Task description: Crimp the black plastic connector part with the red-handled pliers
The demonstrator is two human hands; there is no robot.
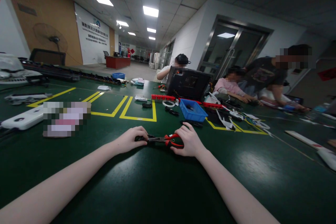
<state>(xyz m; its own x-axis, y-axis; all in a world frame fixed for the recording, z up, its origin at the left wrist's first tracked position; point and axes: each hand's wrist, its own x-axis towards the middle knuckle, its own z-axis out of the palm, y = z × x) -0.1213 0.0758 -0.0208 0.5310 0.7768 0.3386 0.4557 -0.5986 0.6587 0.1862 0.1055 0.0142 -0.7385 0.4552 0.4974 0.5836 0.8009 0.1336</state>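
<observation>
My right hand (189,140) is closed around the handles of red-and-black long-nose pliers (169,140). The jaws point left and meet a small black object (141,138) pinched in the fingers of my left hand (132,139). Much of that black piece is hidden by my fingers, so its kind is unclear. Both hands are low over the green table (157,182), close together in the middle of the view.
Beyond my hands lies a blue bin (193,110) with dark items inside. A black case (187,83) stands behind it. To the left is a white power strip (26,116); yellow tape (141,119) marks the table. Several people sit or stand across the table.
</observation>
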